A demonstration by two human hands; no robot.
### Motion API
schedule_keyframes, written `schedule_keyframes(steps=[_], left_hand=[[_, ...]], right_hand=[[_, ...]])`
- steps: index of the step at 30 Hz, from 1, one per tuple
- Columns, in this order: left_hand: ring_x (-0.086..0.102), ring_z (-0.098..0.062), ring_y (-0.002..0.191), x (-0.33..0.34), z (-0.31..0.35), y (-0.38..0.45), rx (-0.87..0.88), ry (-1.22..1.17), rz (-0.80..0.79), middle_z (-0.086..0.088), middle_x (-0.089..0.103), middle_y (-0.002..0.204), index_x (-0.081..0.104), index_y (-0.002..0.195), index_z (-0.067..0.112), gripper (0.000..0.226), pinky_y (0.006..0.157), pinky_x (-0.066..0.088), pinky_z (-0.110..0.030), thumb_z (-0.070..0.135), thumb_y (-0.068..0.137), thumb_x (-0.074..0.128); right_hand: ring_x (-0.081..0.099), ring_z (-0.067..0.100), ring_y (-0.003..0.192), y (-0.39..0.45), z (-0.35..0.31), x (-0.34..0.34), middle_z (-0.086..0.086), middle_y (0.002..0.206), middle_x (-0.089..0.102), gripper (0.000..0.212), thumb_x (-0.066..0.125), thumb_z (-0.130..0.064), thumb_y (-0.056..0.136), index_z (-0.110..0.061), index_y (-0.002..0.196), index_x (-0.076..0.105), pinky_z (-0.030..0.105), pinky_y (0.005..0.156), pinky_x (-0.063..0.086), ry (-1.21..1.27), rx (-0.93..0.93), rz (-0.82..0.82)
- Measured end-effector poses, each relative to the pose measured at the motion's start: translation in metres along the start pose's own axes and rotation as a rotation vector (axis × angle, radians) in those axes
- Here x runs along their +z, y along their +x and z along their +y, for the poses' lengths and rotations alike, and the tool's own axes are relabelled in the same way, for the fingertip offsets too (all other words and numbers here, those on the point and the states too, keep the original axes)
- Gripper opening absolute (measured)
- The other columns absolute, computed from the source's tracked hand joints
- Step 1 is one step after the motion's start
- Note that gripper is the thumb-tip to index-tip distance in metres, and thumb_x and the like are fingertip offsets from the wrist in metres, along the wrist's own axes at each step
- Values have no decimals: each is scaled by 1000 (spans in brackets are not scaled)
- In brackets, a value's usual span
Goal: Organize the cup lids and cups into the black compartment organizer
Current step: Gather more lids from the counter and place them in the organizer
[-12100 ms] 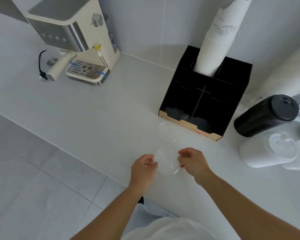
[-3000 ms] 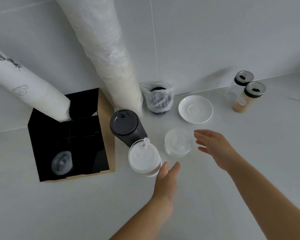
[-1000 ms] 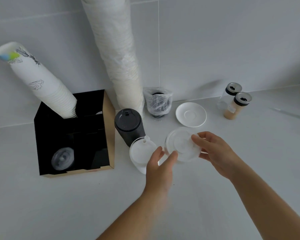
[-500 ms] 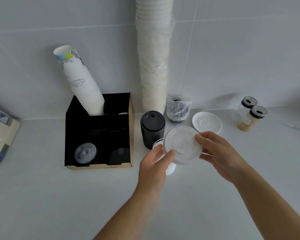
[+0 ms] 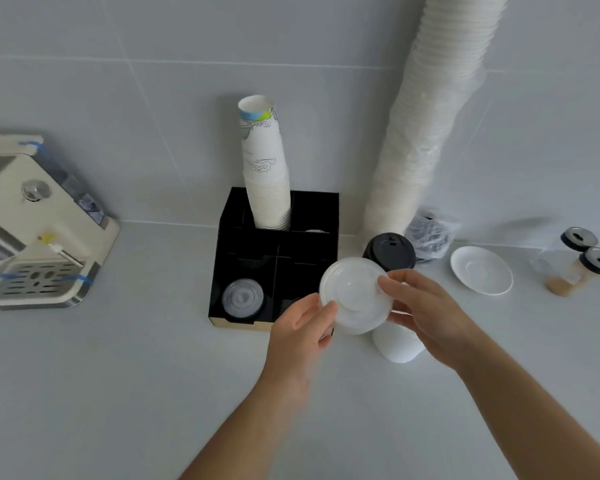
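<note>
A stack of clear lids (image 5: 355,294) is held in the air between my left hand (image 5: 300,336) and my right hand (image 5: 426,313), just right of the black compartment organizer (image 5: 222,244). The organizer's front left compartment holds clear lids (image 5: 242,298). A stack of printed paper cups (image 5: 265,168) stands in its back compartment. A stack of black lids (image 5: 388,251) lies right of the organizer. Below my right hand lies a stack of white lids (image 5: 397,344), partly hidden.
A tall sleeve of white cups (image 5: 426,116) leans on the tiled wall. A bagged bundle (image 5: 430,233), a white saucer (image 5: 480,270) and two shaker jars (image 5: 584,261) sit to the right. A cream coffee machine (image 5: 32,223) stands at the left.
Both hands lifted the clear lid stack off the counter and carried it left toward the organizer. The camera view swung left, bringing the coffee machine into view.
</note>
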State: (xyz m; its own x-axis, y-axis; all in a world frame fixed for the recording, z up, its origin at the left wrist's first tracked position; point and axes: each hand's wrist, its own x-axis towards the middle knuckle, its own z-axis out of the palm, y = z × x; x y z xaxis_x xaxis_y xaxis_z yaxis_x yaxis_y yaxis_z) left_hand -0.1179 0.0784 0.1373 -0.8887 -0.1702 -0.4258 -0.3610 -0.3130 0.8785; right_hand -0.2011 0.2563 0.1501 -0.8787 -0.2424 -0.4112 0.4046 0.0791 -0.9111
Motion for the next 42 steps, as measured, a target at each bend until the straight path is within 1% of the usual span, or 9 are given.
schedule_keyframes(steps=[3,7,10,13,16,20,27,36,42], left_hand=[[70,-15,102,-26,4,1,0,-25,43,1,76,104,74,91,33,9,91,54,-29,28,89,66],[68,-11,103,-61,2,6,-29,-67,132,7,73,108,71,102,32,16,94,52,-33,34,88,66],[66,-11,108,-81,-1,11,-46,-86,178,7,72,112,71,108,32,22,94,52,-35,34,86,65],[67,-13,106,-102,-3,17,-65,-150,229,4,71,109,70,107,27,20,93,53,-33,28,89,62],[64,-18,110,-119,-8,26,-83,-146,282,-3,68,113,69,111,23,31,93,52,-32,33,83,60],[57,-17,89,-137,-13,43,-121,-177,308,-4,61,96,68,102,18,22,83,47,-28,25,87,52],[47,-14,79,-155,-17,75,-175,-240,345,-1,53,83,68,89,19,20,82,41,-27,17,89,49],[58,-14,100,-160,-16,107,-220,-303,378,-4,63,107,67,108,19,24,83,44,-26,16,92,50],[52,-14,89,-164,-14,117,-261,-262,398,1,60,94,64,87,25,18,88,39,-30,17,94,49]], right_hand=[[71,18,86,6,-3,31,12,105,75,30,66,-24,91,-3,112,64,26,76,54,-22,17,-13],[71,27,96,20,-3,70,18,112,73,29,69,-22,89,-3,111,65,36,87,56,-67,48,-46],[71,25,99,31,-4,96,13,109,73,26,71,-17,87,-10,112,65,31,84,56,-139,74,-102],[68,25,107,47,-2,124,8,112,73,32,75,-19,84,-17,114,64,38,98,54,-247,106,-143],[68,24,107,65,6,150,5,110,73,29,76,-22,82,-21,109,66,41,101,52,-306,129,-164],[68,22,106,91,15,177,5,112,71,25,73,-23,82,-23,107,66,42,100,54,-363,151,-166],[62,24,113,130,17,198,5,120,66,30,64,-19,87,-25,117,63,43,104,50,-430,199,-279],[57,24,119,172,14,217,7,127,62,52,60,-10,84,-20,135,52,36,104,48,-537,298,-408],[54,28,124,182,14,223,8,131,60,57,59,-8,82,-18,137,49,37,108,43,-548,367,-422]])
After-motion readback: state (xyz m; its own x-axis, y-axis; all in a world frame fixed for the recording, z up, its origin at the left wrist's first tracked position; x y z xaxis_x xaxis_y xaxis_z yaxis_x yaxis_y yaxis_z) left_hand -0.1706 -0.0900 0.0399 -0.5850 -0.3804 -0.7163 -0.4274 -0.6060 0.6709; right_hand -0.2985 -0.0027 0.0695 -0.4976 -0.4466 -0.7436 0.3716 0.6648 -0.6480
